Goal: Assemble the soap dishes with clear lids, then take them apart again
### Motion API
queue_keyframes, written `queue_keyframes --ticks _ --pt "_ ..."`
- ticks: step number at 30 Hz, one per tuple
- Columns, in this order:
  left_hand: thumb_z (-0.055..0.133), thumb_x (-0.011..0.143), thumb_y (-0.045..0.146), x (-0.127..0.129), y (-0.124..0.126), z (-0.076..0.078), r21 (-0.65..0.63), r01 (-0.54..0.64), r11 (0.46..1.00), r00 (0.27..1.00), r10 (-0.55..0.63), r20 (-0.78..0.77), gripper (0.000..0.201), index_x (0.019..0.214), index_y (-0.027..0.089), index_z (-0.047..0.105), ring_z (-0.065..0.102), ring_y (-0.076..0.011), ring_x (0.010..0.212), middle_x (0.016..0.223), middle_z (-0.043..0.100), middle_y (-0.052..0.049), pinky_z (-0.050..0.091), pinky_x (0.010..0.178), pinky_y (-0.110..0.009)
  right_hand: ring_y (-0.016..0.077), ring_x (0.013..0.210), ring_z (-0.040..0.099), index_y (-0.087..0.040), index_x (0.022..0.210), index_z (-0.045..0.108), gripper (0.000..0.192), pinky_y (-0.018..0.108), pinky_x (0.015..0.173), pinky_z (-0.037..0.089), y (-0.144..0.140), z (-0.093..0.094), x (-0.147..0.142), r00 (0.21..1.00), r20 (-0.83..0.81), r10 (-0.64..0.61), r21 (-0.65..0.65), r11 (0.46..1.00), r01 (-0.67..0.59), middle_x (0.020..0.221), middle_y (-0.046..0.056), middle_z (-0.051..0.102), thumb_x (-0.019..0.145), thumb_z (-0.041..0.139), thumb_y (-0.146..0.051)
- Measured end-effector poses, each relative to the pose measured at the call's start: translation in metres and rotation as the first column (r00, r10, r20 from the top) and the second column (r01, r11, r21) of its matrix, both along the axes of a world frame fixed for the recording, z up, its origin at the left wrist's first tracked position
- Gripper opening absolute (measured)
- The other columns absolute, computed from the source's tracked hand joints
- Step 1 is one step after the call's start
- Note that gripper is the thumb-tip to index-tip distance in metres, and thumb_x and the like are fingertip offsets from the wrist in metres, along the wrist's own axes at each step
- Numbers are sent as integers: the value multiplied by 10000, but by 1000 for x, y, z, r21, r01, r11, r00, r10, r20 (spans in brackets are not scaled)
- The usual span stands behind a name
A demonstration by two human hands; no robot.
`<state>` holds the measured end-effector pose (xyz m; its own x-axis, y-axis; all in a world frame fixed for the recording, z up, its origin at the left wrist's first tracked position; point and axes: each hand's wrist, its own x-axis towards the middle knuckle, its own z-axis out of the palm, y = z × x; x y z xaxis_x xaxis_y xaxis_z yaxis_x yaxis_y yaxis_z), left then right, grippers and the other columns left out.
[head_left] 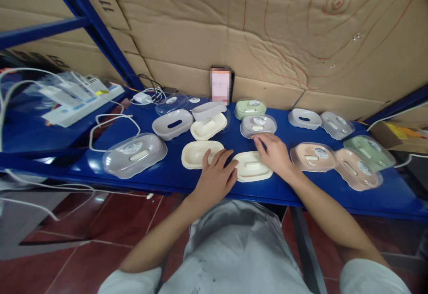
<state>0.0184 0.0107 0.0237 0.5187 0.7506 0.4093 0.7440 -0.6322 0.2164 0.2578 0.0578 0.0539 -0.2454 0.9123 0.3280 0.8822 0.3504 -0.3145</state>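
My left hand [216, 171] has its fingers spread over the right end of a cream oval dish [192, 155], which looks like a soap dish. Its thumb side is close to a second cream dish [252, 172] with a raised bar in the middle. My right hand [274, 151] reaches over the right end of that second dish, fingers stretched forward. Its fingertips are at the front edge of a grey lidded dish [257, 126]; whether they touch it I cannot tell. Behind the first dish, another cream dish [207, 126] leans against a grey tray [209, 111].
A grey slotted tray [172, 124] and a large clear-lidded grey dish [133, 155] lie left. Pink [313, 156] and green [369, 151] lidded dishes stand right. At the back, a phone [220, 85] leans on cardboard [187, 31]. Power strips [83, 102] and cables lie left.
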Motion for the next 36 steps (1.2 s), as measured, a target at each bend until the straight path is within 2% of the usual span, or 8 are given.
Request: queue_keyframes --ticks 5,11,18,23,25,28,32,36 --pt "502 1100 240 -1 2 -2 -17 1 1000 1000 -1 13 224 1201 218 701 592 -334 1435 1502 670 -135 316 1264 -684 283 1177 728 -216 1203 762 409 415 1036 547 5 4 11 998 -29 -59 -2 998 59 1256 102 802 1123 382 -343" --pt "511 1081 210 -1 1 -5 -11 4 1000 1000 -4 18 206 1169 222 697 590 -329 1434 1449 699 -127 304 1275 -678 261 1215 710 -223 1216 761 384 413 1097 513 6 -5 2 999 -7 48 4 999 -48 1253 85 801 1113 402 -309" --pt "493 1097 224 -1 1 -7 -6 20 1000 1000 -20 12 218 1175 215 695 578 -329 1439 1370 732 -122 293 1279 -677 332 1318 638 -176 1372 714 449 492 1095 470 31 24 17 996 78 -46 116 993 37 1395 142 741 1048 404 -164" --pt "506 1101 234 -2 1 -7 3 19 1000 1000 -19 5 210 1191 212 694 577 -347 1445 1376 727 -128 291 1277 -700 274 1537 489 -179 1566 565 607 500 1247 359 96 33 -39 914 233 332 72 931 -357 1650 106 562 999 400 -43" --pt "557 1104 323 -2 0 -8 8 27 1000 1000 -27 11 210 1221 214 693 577 -362 1448 1396 718 -136 268 1287 -720 296 1553 467 -123 1581 534 590 542 1271 314 127 33 -67 897 290 333 47 931 -361 1650 163 549 1011 410 -33" --pt "677 1040 522 -3 -2 -8 0 40 999 999 -40 31 379 1253 208 696 571 -390 1451 1420 705 -154 206 1307 -754 329 1383 613 -115 1398 684 389 584 1238 344 154 37 -90 883 334 329 -9 938 -346 1433 189 711 1041 529 -116" --pt "688 1028 553 -3 -3 -9 -38 26 999 998 -24 51 407 1247 209 692 571 -384 1459 1430 705 -156 163 1322 -754 307 1264 663 -198 1318 734 294 541 1195 407 122 46 -66 889 321 326 54 931 -361 1318 136 745 1096 562 -288" --pt "657 1055 504 -4 -1 -11 -82 11 997 995 -3 102 516 1460 197 565 567 -373 1478 1504 665 -194 140 1327 -737 285 1216 683 -263 1373 696 311 508 1134 482 21 32 -5 937 205 283 230 917 -327 1289 94 748 1118 555 -369"
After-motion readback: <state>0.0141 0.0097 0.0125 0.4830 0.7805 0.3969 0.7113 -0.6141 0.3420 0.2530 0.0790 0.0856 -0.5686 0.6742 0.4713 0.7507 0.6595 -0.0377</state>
